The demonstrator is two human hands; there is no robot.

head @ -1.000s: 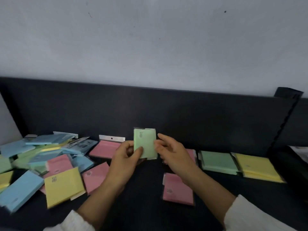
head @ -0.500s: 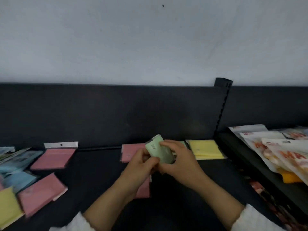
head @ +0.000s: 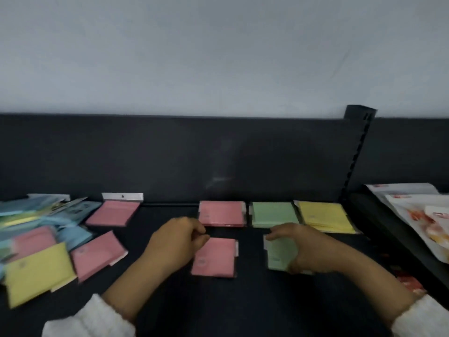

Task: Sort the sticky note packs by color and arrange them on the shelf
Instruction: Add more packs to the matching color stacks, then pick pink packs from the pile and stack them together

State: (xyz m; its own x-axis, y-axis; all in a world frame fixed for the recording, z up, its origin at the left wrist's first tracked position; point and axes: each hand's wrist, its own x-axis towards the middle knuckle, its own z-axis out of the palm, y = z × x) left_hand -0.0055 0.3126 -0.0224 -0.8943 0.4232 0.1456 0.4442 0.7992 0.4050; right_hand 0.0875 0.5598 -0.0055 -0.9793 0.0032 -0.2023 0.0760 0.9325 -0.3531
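The right hand [head: 308, 249] gripped a green pack [head: 279, 255], fingers curled over its far edge and thumb at the near one, low over the dark shelf [head: 255, 300] just in front of the green stack [head: 274, 214]. The left hand [head: 177, 242] hung loosely curled and empty beside a lone pink pack [head: 216, 259]. A pink stack [head: 221, 212] and a yellow stack [head: 323, 216] flanked the green one.

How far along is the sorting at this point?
Done: a pink stack, green stack and yellow stack sit side by side at the back of the shelf. In hand: the right hand grips a green pack in front of the green stack. Remaining: the mixed pile at left and three loose pink packs.
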